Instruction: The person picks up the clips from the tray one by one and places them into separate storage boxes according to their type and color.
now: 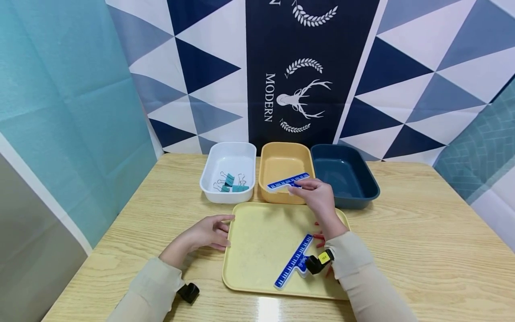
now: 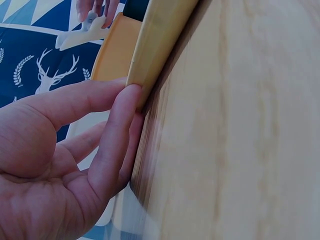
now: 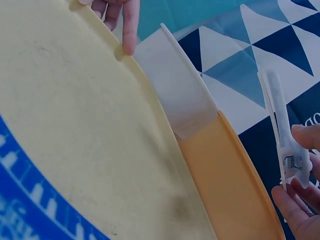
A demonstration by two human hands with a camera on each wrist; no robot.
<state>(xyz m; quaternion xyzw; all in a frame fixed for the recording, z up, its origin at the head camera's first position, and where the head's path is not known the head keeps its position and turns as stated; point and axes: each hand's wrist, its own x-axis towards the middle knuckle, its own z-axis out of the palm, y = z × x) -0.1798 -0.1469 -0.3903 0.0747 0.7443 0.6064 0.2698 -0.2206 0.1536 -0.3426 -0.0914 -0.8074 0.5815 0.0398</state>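
My right hand [image 1: 315,192] pinches a blue-and-white page clip [image 1: 283,182] with a piano-key pattern, raised over the front of the yellow-orange bin [image 1: 280,151]. The clip's white back [image 3: 273,110] and spring show in the right wrist view. My left hand [image 1: 209,232] rests its fingertips on the left rim of the pale yellow tray [image 1: 253,255], fingers loosely bent. A second blue page clip [image 1: 294,261] lies slanted on the tray, partly covered by the right wrist camera. Small red items [image 1: 319,236] sit beneath my right forearm, mostly hidden.
Behind the tray, three bins stand in a row. The white bin [image 1: 217,154] contains several teal binder clips [image 1: 240,188]; the dark blue bin [image 1: 354,203] is on the right. A patterned cloth [image 1: 213,67] hangs behind the wooden table [image 1: 418,232].
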